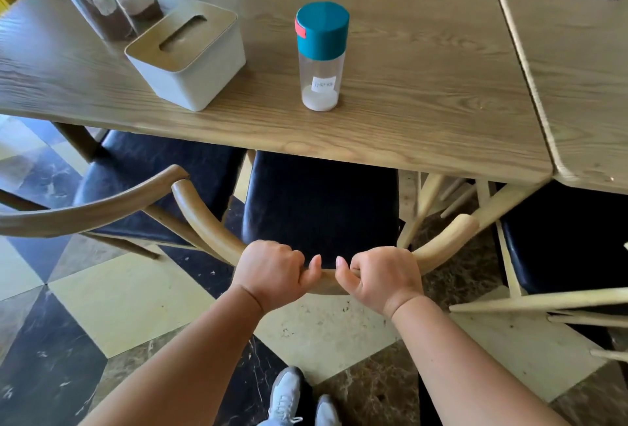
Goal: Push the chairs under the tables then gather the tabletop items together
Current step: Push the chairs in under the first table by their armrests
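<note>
I read both hands gripping one chair (207, 221) backrest: left hand (272, 272) and right hand (382, 277) fingers clamped on its rail, seat partly under the table (424, 92). Tabletop count: one tissue box (190, 55), three teal-capped jars (321, 55).

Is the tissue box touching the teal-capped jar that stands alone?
Apart. The head view shows bare table between the tissue box and the jar.

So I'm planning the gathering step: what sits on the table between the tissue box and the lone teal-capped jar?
Nothing: in the head view only bare wooden tabletop lies between the tissue box and the jar.
</note>
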